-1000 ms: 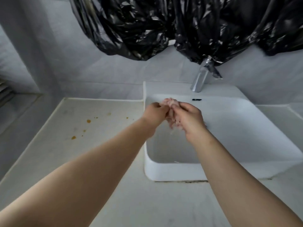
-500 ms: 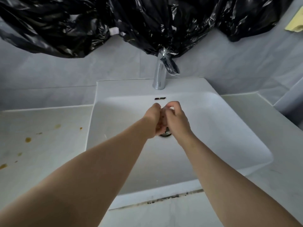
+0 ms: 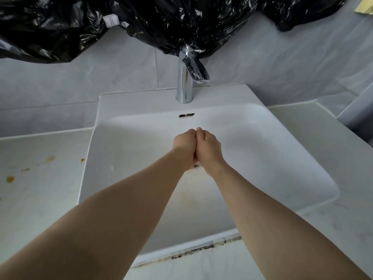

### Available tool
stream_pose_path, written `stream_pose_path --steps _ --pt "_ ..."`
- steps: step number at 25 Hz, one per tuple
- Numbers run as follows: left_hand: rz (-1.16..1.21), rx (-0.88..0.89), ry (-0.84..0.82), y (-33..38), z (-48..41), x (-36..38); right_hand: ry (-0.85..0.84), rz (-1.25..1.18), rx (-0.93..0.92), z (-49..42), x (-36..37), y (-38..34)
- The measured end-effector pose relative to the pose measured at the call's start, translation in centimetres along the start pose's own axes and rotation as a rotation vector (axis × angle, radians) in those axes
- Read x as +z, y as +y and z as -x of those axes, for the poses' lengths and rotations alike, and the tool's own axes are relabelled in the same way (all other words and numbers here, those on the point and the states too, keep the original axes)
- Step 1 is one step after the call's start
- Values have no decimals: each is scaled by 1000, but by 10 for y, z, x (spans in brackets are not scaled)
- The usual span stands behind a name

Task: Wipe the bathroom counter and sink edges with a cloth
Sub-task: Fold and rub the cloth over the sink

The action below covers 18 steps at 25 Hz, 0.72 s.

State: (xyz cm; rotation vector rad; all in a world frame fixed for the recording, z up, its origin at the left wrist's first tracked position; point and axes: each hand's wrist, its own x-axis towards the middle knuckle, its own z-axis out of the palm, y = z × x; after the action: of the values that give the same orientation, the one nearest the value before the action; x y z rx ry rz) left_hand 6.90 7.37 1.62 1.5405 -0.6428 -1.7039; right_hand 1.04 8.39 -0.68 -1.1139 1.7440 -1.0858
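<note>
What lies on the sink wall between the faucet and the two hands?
In the head view, only the dark overflow slot sits between faucet and hands; otherwise bare white sink.

Since 1 s ago the pink cloth has vanished inside the hands, left (image 3: pixel 184 147) and right (image 3: pixel 207 150) now pressed together.

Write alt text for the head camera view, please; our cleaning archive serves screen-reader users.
Two bare hands, left hand and right hand, are pressed together in closed fists over a white rectangular sink, below a chrome faucet. Orange-brown stains dot the pale counter to the left, and black plastic sheeting hangs on the grey wall above.
</note>
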Motion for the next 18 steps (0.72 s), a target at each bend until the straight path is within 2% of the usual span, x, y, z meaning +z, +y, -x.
stream_pose_path --steps 7,11,15,18 --pt "-124 117 9 -5 -10 0 4 -117 117 -6 2 1" --pt "-112 135 -12 -5 -2 -8 -7 -63 87 2 2 -2" --pt "-392 356 -6 12 11 -39 -80 -103 39 19 8 -21" --pt "-377 429 30 29 38 -87 -137 -188 6 42 32 -49"
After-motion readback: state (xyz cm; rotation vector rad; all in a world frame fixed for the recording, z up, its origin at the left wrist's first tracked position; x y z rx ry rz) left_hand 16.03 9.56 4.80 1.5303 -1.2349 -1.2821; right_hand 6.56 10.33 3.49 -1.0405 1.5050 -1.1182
